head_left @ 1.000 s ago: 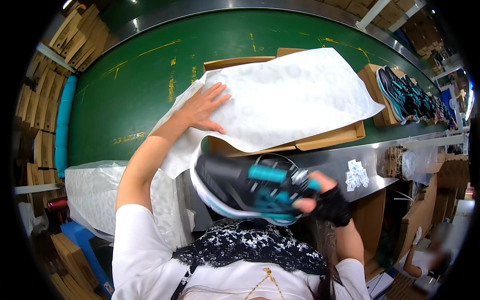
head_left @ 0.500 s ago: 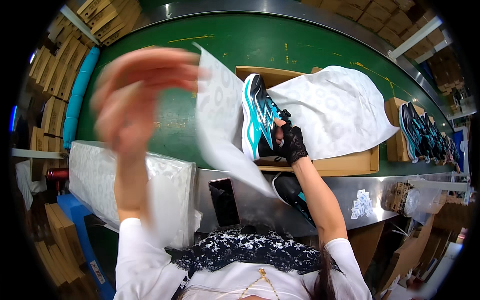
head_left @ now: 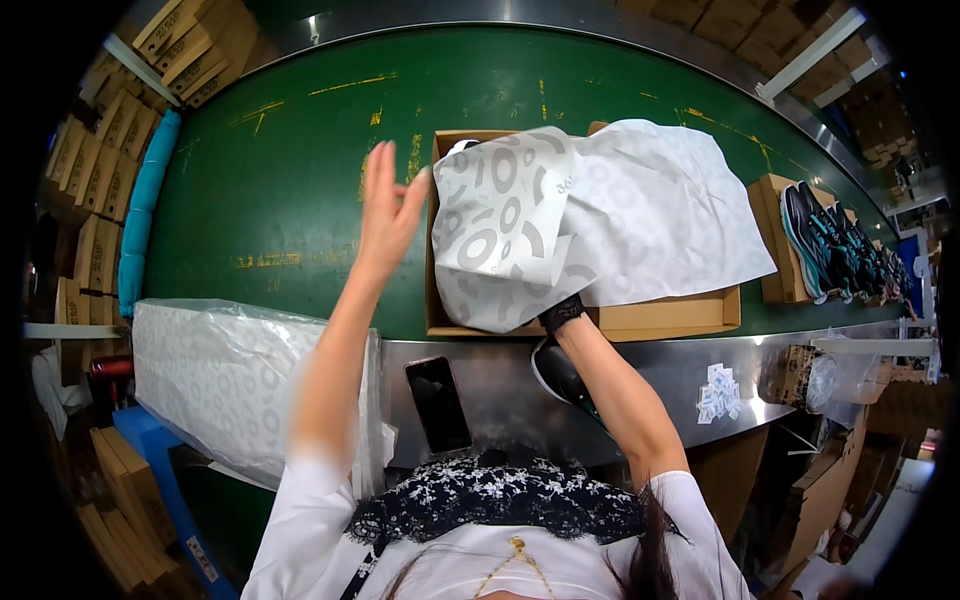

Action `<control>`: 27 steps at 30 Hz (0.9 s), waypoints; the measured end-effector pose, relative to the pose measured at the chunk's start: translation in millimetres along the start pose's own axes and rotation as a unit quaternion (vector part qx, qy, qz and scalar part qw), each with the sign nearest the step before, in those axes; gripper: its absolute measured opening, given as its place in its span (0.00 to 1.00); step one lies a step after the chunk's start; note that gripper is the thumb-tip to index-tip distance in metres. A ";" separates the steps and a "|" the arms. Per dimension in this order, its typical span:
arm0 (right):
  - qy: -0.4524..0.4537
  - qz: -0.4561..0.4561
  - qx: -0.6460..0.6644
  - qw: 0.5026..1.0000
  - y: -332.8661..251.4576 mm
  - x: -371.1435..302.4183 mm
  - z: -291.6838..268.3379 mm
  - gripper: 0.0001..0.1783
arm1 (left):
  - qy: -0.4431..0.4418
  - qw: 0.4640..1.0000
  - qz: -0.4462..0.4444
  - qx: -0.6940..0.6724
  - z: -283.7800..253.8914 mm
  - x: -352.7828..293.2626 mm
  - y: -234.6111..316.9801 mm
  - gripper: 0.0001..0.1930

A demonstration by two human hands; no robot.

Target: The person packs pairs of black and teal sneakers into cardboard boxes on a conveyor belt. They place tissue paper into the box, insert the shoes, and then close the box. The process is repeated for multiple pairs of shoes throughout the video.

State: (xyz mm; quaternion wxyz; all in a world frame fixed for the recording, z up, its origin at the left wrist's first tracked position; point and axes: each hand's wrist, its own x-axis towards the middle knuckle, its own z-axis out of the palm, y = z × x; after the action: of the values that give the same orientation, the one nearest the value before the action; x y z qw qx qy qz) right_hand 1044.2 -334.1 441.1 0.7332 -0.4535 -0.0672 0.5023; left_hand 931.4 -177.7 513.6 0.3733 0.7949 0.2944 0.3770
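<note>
A sheet of white wrapping paper with grey ring patterns (head_left: 500, 220) lies folded over the left part of an open cardboard shoe box (head_left: 680, 322); plain-looking white paper (head_left: 665, 205) spreads over the right part. At the box's far left corner, a sliver of a sneaker (head_left: 462, 147) shows; the paper covers the rest. My left hand (head_left: 388, 215) is just left of the box, fingers apart, holding nothing. In a black lace glove, my right hand (head_left: 562, 314) reaches under the folded paper, its fingers hidden. Another black sneaker (head_left: 562, 375) lies by my right forearm.
A phone (head_left: 438, 403) lies on the metal edge, left of small white packets (head_left: 718, 394). Plastic-wrapped paper (head_left: 235, 375) is at left. Several sneakers (head_left: 810, 245) line the right side by a box. A blue-green roll (head_left: 148, 215) borders the green belt (head_left: 300, 180).
The patterned paper has come over the sneaker from the left and now covers most of it and my right hand. My left hand has moved right, near the box.
</note>
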 end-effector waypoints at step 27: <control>0.100 -0.368 -0.700 0.605 -36.5 -110.0 -139.0 0.14 | -0.306 0.825 0.212 0.426 87.7 -49.4 -44.2 0.41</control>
State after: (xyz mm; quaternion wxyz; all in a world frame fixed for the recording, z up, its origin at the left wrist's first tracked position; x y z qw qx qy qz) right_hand 1092.4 -507.9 426.5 0.3175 -0.8126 -0.4853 -0.0583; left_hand 968.2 -223.1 420.4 -0.0205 0.9922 0.1211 0.0216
